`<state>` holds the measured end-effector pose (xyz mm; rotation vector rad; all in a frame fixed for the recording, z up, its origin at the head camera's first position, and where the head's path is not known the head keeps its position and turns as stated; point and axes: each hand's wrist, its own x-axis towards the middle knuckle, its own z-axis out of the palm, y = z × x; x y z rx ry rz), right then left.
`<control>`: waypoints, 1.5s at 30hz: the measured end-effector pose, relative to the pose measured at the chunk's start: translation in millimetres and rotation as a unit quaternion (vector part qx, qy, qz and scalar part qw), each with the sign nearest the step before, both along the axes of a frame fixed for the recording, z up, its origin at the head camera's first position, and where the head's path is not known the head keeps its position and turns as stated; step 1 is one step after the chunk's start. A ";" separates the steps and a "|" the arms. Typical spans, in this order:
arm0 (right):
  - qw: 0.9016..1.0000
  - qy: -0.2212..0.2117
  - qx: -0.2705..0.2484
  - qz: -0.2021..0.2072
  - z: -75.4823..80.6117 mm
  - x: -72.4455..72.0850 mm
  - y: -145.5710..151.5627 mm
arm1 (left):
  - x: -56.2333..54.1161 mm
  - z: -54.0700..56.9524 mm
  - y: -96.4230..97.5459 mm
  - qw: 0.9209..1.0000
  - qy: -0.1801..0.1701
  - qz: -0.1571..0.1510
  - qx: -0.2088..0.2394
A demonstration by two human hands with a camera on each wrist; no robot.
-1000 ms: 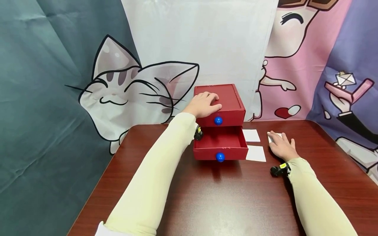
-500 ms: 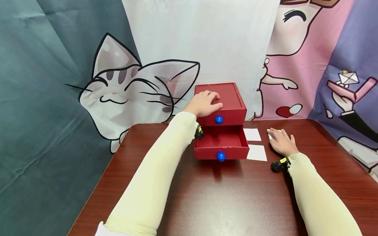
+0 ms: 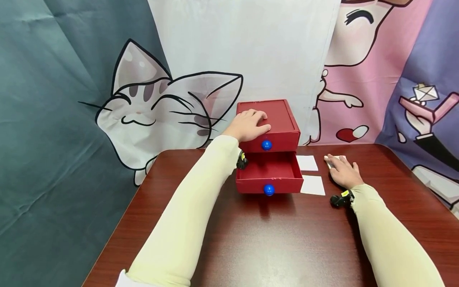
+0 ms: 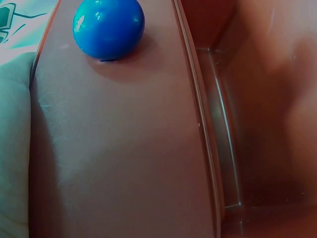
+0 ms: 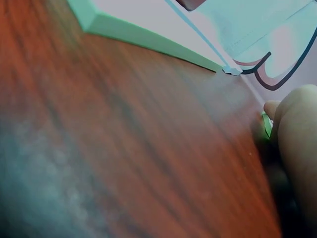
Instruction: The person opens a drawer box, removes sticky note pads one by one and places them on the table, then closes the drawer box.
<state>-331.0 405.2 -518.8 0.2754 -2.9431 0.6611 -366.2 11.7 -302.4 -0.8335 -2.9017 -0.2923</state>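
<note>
My left hand [image 3: 247,125] rests palm down on top of a small red chest of drawers [image 3: 281,119]. In the left wrist view, the edge of that hand [image 4: 15,148] lies beside the upper drawer's front with its blue knob [image 4: 109,27]. The lower drawer [image 3: 267,185] is pulled out, showing its red floor. To the right, my right hand [image 3: 344,171] lies with spread fingers over a white paper pad [image 3: 342,158], largely hidden beneath it. Only part of the right hand [image 5: 297,139] shows in the right wrist view; its thumb cannot be made out overhead.
Two white paper pads [image 3: 307,163] [image 3: 312,185] lie on the brown wooden table [image 3: 279,239], just right of the chest. A cloth backdrop [image 3: 279,52] with cartoon animals hangs behind the table.
The head view has tilted slightly. My right hand has shifted a little, so more of the pad's far edge shows. The left hand and drawers stay put.
</note>
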 end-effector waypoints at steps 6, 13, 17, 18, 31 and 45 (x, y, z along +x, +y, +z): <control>1.000 0.001 -0.002 0.004 1.6 0.7 1.2 | 1.6 0.6 0.3 1.000 -0.004 0.001 0.000; 1.000 -0.007 0.000 -0.003 4.9 1.7 1.9 | 2.2 0.7 2.1 1.000 -0.004 0.002 0.000; 1.000 -0.006 -0.003 -0.002 7.2 2.3 0.9 | 3.0 2.3 2.7 1.000 0.000 0.002 0.000; 1.000 -0.005 -0.003 -0.002 7.3 2.4 1.0 | 3.3 2.5 2.9 1.000 0.001 0.001 0.001; 0.977 0.120 -0.158 -0.075 3.7 17.6 1.3 | 6.1 3.4 1.1 1.000 -0.002 -0.004 0.003; 0.900 0.138 -0.293 -0.293 12.6 36.3 -16.0 | 2.8 0.2 -1.8 1.000 -0.003 -0.005 0.010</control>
